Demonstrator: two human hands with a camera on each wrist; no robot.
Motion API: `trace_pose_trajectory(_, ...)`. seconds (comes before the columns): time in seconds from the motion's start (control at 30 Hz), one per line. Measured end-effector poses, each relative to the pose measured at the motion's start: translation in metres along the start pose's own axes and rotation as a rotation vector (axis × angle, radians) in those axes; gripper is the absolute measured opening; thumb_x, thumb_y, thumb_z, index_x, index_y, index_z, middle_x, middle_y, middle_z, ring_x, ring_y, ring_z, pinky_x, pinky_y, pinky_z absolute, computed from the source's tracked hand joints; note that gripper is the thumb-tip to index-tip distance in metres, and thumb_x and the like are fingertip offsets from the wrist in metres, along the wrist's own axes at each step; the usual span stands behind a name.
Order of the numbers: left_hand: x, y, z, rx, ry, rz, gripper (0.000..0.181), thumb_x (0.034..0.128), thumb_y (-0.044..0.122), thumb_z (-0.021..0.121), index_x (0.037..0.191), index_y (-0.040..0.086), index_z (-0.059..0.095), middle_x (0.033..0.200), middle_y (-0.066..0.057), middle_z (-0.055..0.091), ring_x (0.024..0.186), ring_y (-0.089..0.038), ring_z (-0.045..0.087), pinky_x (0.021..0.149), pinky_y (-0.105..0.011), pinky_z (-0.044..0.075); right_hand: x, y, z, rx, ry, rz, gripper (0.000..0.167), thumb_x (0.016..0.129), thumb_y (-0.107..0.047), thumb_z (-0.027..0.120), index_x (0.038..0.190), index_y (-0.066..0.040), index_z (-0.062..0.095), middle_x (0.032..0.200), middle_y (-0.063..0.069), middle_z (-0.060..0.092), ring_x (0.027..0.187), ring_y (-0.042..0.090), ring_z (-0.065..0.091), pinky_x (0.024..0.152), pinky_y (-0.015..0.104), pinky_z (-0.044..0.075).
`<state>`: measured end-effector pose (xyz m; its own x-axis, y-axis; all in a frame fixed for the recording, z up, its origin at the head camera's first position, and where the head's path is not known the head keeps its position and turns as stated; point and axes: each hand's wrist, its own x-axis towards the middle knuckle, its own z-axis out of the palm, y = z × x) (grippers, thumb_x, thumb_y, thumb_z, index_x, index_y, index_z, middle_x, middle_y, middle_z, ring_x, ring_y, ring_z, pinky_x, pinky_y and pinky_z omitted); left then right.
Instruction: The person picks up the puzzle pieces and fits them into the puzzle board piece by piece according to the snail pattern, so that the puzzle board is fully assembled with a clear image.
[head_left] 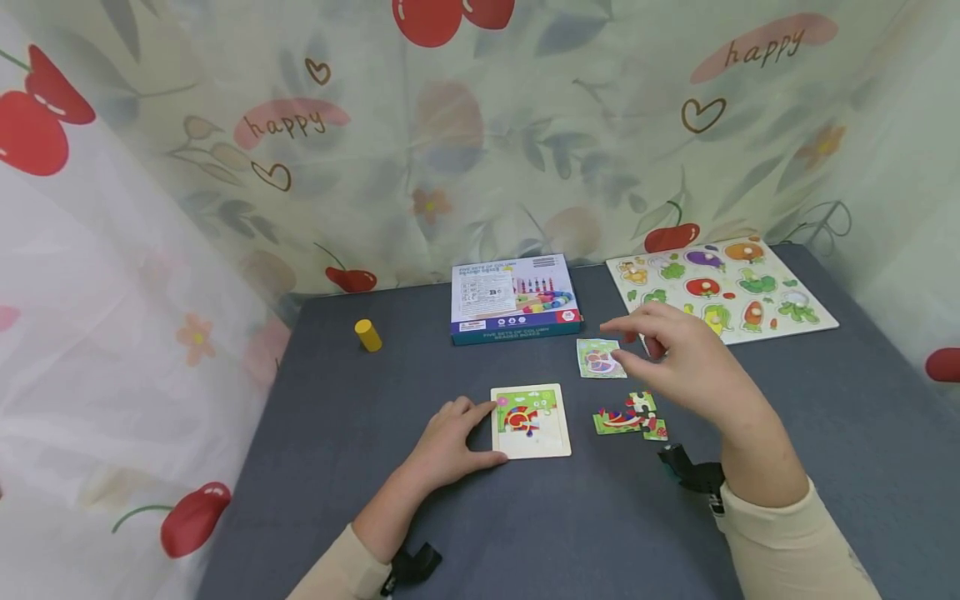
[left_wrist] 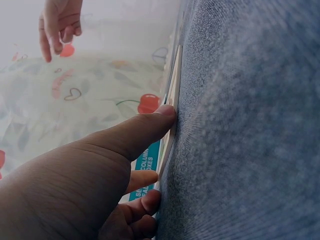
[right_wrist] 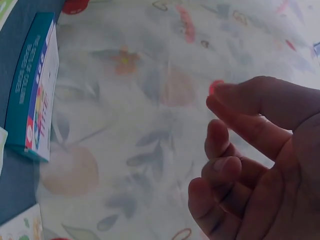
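Note:
My left hand (head_left: 452, 442) rests at a small square puzzle board (head_left: 531, 451), its thumb touching the lower left corner and its index finger the left edge. Part of a colourful picture fills the board's upper area; pale bare surface shows below. In the left wrist view the thumb and fingertips meet the board's thin edge. Raised above the table, my right hand (head_left: 678, 358) has thumb and index finger apart, the other fingers loosely curled, nothing visible between them. Below it lie several jigsaw pieces (head_left: 618, 422) and, partly hidden behind its fingertips, a small picture card (head_left: 592, 367).
A flat blue-and-white box (head_left: 515, 332) lies at the back of the grey table (head_left: 337, 475). To its right is a vegetable picture board (head_left: 776, 327). A yellow cylinder (head_left: 368, 335) sits at the back left. Patterned curtain (head_left: 517, 142) hangs behind.

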<state>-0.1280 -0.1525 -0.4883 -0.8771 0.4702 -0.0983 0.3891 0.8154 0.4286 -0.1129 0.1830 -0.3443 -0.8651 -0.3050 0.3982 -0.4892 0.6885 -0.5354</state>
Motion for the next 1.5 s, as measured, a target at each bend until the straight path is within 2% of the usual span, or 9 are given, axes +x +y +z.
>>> trace_pose_trajectory(0.2, -0.002, 0.0, 0.0, -0.004, -0.002, -0.006, 0.084, 0.0841, 0.059, 0.078, 0.152, 0.017, 0.052, 0.1, 0.002, 0.048, 0.087, -0.016, 0.041, 0.079, -0.035, 0.035, -0.001, 0.02, -0.01, 0.01, -0.081, 0.055, 0.033, 0.088, -0.005, 0.08, 0.119, -0.014, 0.075, 0.091, -0.004, 0.058, 0.063, 0.012, 0.043, 0.059, 0.027, 0.04)
trace_pose_trajectory(0.4, -0.001, 0.0, 0.0, 0.001, 0.003, 0.0, 0.084, 0.0844, 0.06, 0.078, 0.152, 0.017, 0.052, 0.101, 0.002, 0.048, 0.087, -0.016, 0.041, 0.079, -0.035, 0.036, -0.004, 0.037, -0.02, 0.056, -0.121, 0.093, 0.028, 0.088, -0.008, 0.081, 0.115, -0.013, 0.076, 0.091, -0.002, 0.06, 0.064, 0.015, 0.046, 0.06, 0.028, 0.042)
trace_pose_trajectory(0.57, -0.001, 0.0, 0.0, 0.003, 0.007, 0.007, 0.084, 0.0845, 0.059, 0.078, 0.152, 0.017, 0.052, 0.1, 0.002, 0.047, 0.087, -0.016, 0.041, 0.079, -0.035, 0.036, -0.005, 0.053, -0.025, 0.083, -0.177, 0.177, 0.027, 0.089, -0.01, 0.08, 0.115, -0.009, 0.075, 0.094, 0.0, 0.061, 0.07, 0.016, 0.051, 0.064, 0.029, 0.044)
trace_pose_trajectory(0.73, -0.001, 0.0, 0.0, 0.002, 0.01, 0.011, 0.084, 0.0843, 0.059, 0.078, 0.152, 0.017, 0.053, 0.1, 0.002, 0.048, 0.088, -0.016, 0.042, 0.079, -0.035, 0.036, -0.004, 0.076, -0.025, 0.165, -0.297, 0.283, 0.031, 0.091, -0.01, 0.078, 0.121, -0.004, 0.072, 0.095, 0.004, 0.061, 0.074, 0.018, 0.054, 0.066, 0.029, 0.046)
trace_pose_trajectory(0.97, 0.0, -0.001, 0.001, 0.005, 0.011, 0.005, 0.084, 0.084, 0.059, 0.078, 0.152, 0.017, 0.052, 0.101, 0.002, 0.048, 0.089, -0.016, 0.042, 0.08, -0.036, 0.037, -0.006, 0.116, -0.013, 0.331, -0.427, 0.373, 0.033, 0.094, -0.009, 0.075, 0.125, 0.001, 0.067, 0.094, 0.007, 0.061, 0.079, 0.018, 0.058, 0.071, 0.029, 0.047)
trace_pose_trajectory(1.13, 0.001, -0.003, 0.002, 0.008, 0.011, 0.004, 0.085, 0.0835, 0.06, 0.079, 0.152, 0.018, 0.052, 0.101, 0.002, 0.048, 0.089, -0.016, 0.042, 0.079, -0.036, 0.036, -0.007, 0.139, 0.003, 0.395, -0.553, 0.451, 0.035, 0.092, -0.009, 0.075, 0.122, 0.004, 0.065, 0.084, 0.005, 0.054, 0.074, 0.015, 0.051, 0.069, 0.03, 0.043)
trace_pose_trajectory(1.33, 0.001, -0.002, 0.001, 0.007, 0.006, 0.001, 0.085, 0.0834, 0.061, 0.078, 0.152, 0.018, 0.052, 0.101, 0.002, 0.048, 0.089, -0.017, 0.042, 0.079, -0.036, 0.036, -0.007, 0.151, 0.02, 0.434, -0.681, 0.526, 0.032, 0.09, -0.007, 0.076, 0.118, 0.004, 0.064, 0.074, 0.002, 0.049, 0.065, 0.014, 0.046, 0.063, 0.031, 0.043)
trace_pose_trajectory(1.5, 0.001, -0.002, 0.001, 0.006, 0.003, 0.0, 0.085, 0.0834, 0.061, 0.078, 0.152, 0.018, 0.052, 0.101, 0.002, 0.048, 0.089, -0.016, 0.042, 0.079, -0.035, 0.036, -0.007, 0.149, 0.029, 0.443, -0.733, 0.575, 0.033, 0.088, -0.007, 0.078, 0.116, 0.002, 0.063, 0.07, 0.001, 0.052, 0.059, 0.015, 0.048, 0.059, 0.031, 0.043)
